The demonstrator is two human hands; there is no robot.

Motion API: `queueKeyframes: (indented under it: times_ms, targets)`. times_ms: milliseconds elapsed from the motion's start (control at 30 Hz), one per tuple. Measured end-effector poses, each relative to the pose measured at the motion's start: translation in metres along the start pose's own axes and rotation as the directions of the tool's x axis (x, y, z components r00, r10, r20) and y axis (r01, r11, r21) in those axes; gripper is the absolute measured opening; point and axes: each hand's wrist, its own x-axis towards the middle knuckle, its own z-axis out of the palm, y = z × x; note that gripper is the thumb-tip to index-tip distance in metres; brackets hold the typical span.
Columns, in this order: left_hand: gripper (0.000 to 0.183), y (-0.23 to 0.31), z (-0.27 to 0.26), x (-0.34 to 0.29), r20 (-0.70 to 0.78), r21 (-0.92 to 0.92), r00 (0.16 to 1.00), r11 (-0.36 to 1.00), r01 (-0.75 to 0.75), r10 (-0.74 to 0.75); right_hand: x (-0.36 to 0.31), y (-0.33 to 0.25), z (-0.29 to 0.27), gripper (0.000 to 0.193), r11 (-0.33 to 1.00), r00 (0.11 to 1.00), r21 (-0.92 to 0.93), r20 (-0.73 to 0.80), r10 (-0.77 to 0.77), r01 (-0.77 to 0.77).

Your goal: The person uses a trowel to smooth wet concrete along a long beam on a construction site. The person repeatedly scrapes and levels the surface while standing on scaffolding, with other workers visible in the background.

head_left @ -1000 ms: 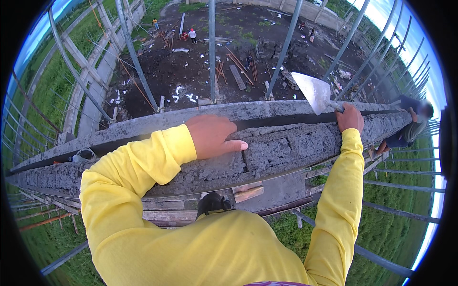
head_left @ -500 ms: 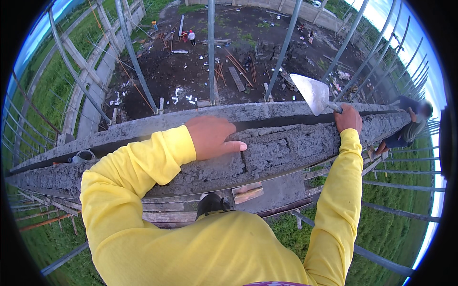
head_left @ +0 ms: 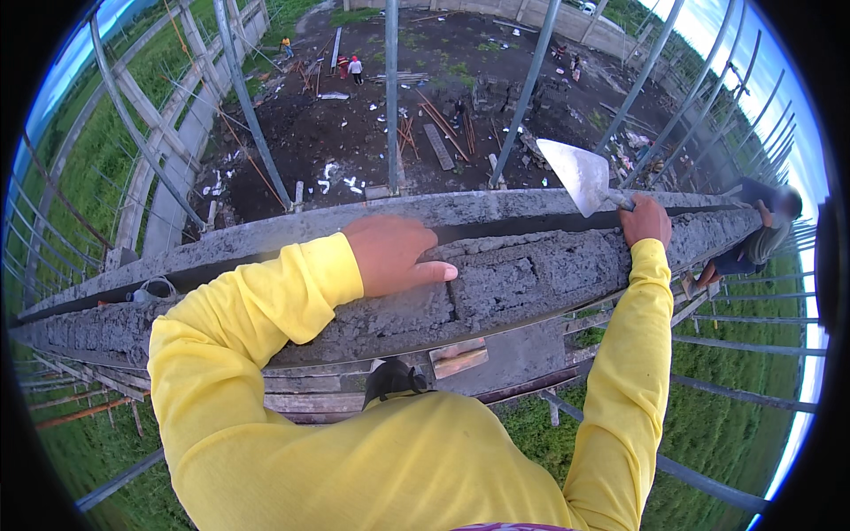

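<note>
My right hand (head_left: 645, 221) is closed round the handle of a pointed masonry trowel (head_left: 580, 176). The trowel's pale metal blade is held up over the far side of a block wall (head_left: 522, 270), pointing left and away. Wet-looking grey mortar covers the wall's rough top, and joints between blocks show. My left hand (head_left: 390, 255) lies on this top, left of the middle, thumb stretched out to the right. Its fingers reach toward the dark gap behind the wall, and their tips are partly hidden.
Beyond the gap runs a concrete ledge (head_left: 310, 212) with upright metal poles (head_left: 392, 97). Scaffold planks (head_left: 305, 403) lie below on my side. A co-worker (head_left: 766, 230) is at the wall's far right. Lumber and people are on the ground far below.
The trowel has tilted very slightly left in my right hand. My left hand keeps its place on the wall.
</note>
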Motion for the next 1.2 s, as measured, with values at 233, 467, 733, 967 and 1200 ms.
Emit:
queueKeyframes:
  times_ms: [233,467,733,967,1200]
  targets:
    - [0.07,-0.0016,0.0019,0.0002,-0.006,0.012,1.0,1.0,-0.003,0.003,-0.0007,0.0006,0.0014,0.037,1.0,0.999,-0.001,-0.03,-0.012,0.012]
    - [0.072,-0.0005,0.0003,0.0,-0.009,-0.011,1.0,1.0,-0.01,0.01,-0.0022,0.0007,0.0016,0.035,1.0,0.999,0.023,-0.048,-0.02,0.021]
    - [0.075,-0.0017,0.0014,-0.0003,0.016,0.007,1.0,1.0,-0.005,0.005,-0.0009,0.0014,0.0031,0.034,0.999,0.999,0.031,-0.047,-0.019,0.021]
    - [0.062,-0.0022,0.0032,0.001,-0.003,-0.039,1.0,0.999,-0.005,0.005,-0.0007,0.0018,0.0025,0.034,0.999,0.999,0.038,-0.031,-0.015,0.016]
    - [0.058,-0.0026,0.0043,0.001,0.002,-0.037,1.0,0.999,0.004,-0.004,-0.0011,0.0017,0.0031,0.033,0.999,0.999,0.031,-0.046,-0.025,0.026]
